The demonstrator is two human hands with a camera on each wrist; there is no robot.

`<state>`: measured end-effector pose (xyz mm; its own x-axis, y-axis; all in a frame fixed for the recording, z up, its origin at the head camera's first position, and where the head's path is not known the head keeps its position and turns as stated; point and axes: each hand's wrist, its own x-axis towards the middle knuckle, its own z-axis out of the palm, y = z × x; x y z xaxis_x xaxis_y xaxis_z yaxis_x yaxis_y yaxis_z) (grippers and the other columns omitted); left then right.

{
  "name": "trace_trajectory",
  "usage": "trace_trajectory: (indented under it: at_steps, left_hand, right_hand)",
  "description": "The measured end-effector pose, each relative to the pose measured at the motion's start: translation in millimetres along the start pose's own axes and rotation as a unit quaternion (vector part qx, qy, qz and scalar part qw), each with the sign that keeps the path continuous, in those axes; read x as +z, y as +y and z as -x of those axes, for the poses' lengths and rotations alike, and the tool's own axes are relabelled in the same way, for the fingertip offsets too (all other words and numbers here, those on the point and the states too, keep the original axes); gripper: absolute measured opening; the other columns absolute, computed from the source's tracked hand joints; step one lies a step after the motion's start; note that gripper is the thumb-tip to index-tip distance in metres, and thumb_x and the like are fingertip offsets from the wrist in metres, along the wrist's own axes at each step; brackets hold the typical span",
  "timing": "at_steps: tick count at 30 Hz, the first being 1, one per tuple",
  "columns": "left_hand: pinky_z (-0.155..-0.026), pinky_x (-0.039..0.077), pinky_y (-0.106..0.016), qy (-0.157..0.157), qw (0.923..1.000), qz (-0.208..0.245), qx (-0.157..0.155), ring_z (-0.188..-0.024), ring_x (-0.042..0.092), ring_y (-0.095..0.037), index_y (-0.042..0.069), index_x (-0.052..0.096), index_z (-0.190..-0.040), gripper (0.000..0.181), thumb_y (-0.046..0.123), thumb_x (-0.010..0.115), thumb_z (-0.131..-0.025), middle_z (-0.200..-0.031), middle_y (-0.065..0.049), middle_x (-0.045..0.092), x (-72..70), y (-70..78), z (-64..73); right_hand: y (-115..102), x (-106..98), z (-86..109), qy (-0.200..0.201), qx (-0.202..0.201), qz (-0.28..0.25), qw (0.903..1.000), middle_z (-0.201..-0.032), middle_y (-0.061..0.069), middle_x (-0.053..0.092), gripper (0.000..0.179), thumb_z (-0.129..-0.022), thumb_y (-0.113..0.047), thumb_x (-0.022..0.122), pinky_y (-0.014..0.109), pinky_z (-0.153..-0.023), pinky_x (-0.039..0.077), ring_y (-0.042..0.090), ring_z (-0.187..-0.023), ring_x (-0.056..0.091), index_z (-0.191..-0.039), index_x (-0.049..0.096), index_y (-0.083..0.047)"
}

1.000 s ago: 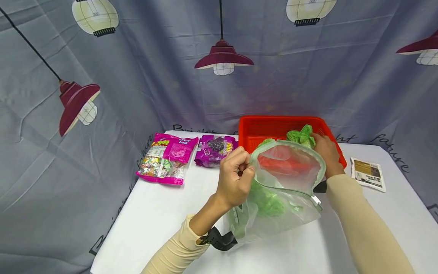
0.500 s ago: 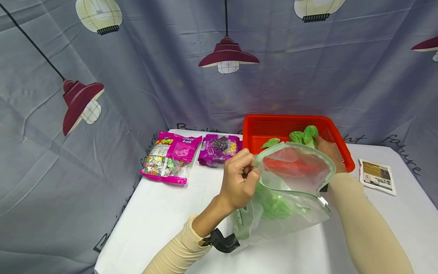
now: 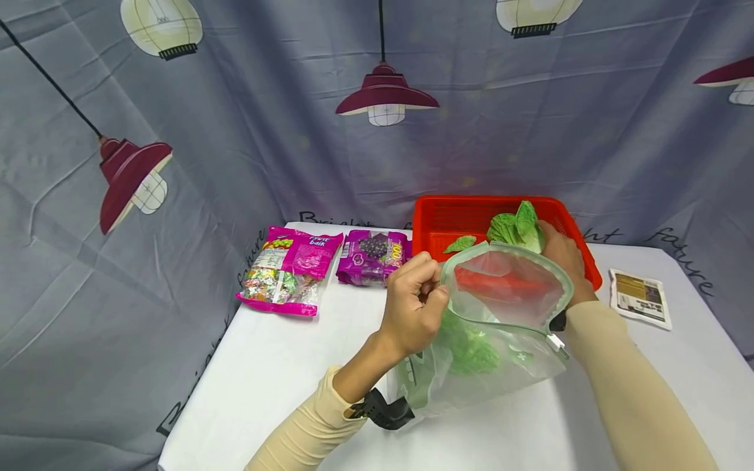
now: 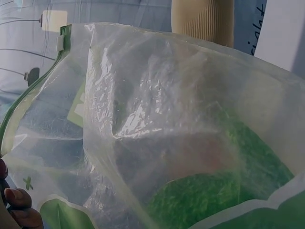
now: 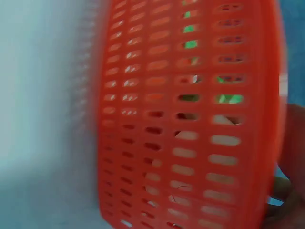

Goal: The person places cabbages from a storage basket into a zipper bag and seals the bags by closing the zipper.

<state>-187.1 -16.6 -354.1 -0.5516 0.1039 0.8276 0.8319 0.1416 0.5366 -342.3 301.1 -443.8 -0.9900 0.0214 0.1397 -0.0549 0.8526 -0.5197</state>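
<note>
My left hand [image 3: 414,304] grips the left corner of a clear zip bag [image 3: 501,386], which has a green-edged mouth and a white slider. The mouth gapes upward, and green leaves [image 3: 471,350] show through its side. In the left wrist view, the bag's film [image 4: 143,95] fills most of the picture. Beyond the bag, my right hand [image 3: 568,261] reaches into a red basket [image 3: 483,201] and holds lettuce leaves [image 3: 527,226]; its fingertips are partly hidden behind them. A smaller leaf [image 3: 461,244] lies in the basket. The right wrist view shows the slotted basket wall [image 5: 157,95].
To the left on the white table [image 3: 265,379] lie a pink candy bag [image 3: 288,271] and a purple grape-printed pack [image 3: 372,257]. A flat packet [image 3: 640,298] lies right of the basket. A printed grey curtain [image 3: 283,131] hangs behind the table.
My right hand has lifted the lettuce leaves slightly within the basket, and they stand a little higher now. My left hand keeps its grip on the bag. The head view has shifted slightly.
</note>
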Motion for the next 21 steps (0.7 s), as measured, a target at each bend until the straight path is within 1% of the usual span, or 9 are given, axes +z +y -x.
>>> trace_trajectory:
  at_steps: [4,7,12,18,21]
  left_hand:
    - [-0.05,0.022,-0.019,0.002,1.0,-0.001,0.0,-0.056,0.029,-0.009,0.013,0.032,-0.063,0.018,0.005,0.044,-0.074,-0.063,0.0,0.028,0.3,-0.2,0.1]
    - [-0.05,0.022,-0.019,0.004,1.0,-0.003,0.001,-0.056,0.029,-0.009,0.013,0.032,-0.062,0.019,0.005,0.044,-0.074,-0.063,0.001,0.028,0.3,-0.4,0.3]
    - [-0.05,0.022,-0.02,0.006,1.0,-0.003,-0.001,-0.057,0.029,-0.009,0.013,0.032,-0.063,0.019,0.004,0.045,-0.073,-0.063,0.001,0.028,0.6,-0.8,0.7]
    - [-0.05,0.023,-0.02,0.006,1.0,-0.003,-0.004,-0.056,0.029,-0.009,0.012,0.032,-0.062,0.019,0.005,0.045,-0.074,-0.063,0.001,0.028,1.2,-0.6,1.2]
    - [-0.049,0.023,-0.02,0.007,1.0,-0.003,-0.006,-0.056,0.029,-0.009,0.012,0.032,-0.062,0.019,0.005,0.045,-0.074,-0.063,0.001,0.028,1.7,-0.4,1.6]
  right_hand:
    - [-9,-6,2.7,0.046,-0.033,-0.016,0.9983,-0.131,0.03,0.052,0.089,-0.074,-0.037,0.081,0.067,-0.088,0.039,0.054,-0.108,0.05,-0.148,0.039,-0.01]
    - [-16,-13,5.2,0.071,-0.048,-0.033,0.9958,-0.132,0.028,0.053,0.088,-0.073,-0.033,0.083,0.065,-0.091,0.036,0.053,-0.111,0.048,-0.146,0.042,-0.009]
    - [-25,-30,14.6,0.089,-0.048,-0.055,0.9933,-0.137,0.027,0.049,0.088,-0.077,-0.022,0.082,0.066,-0.091,0.028,0.055,-0.114,0.042,-0.151,0.036,-0.013]
    - [-35,-50,32.7,0.108,-0.047,-0.07,0.9906,-0.142,0.025,0.045,0.086,-0.082,-0.025,0.079,0.068,-0.096,0.023,0.052,-0.115,0.044,-0.154,0.032,-0.017]
    - [-41,-58,41.0,0.123,-0.051,-0.076,0.9882,-0.141,0.025,0.046,0.086,-0.081,-0.025,0.079,0.066,-0.098,0.023,0.052,-0.116,0.047,-0.153,0.033,-0.018]
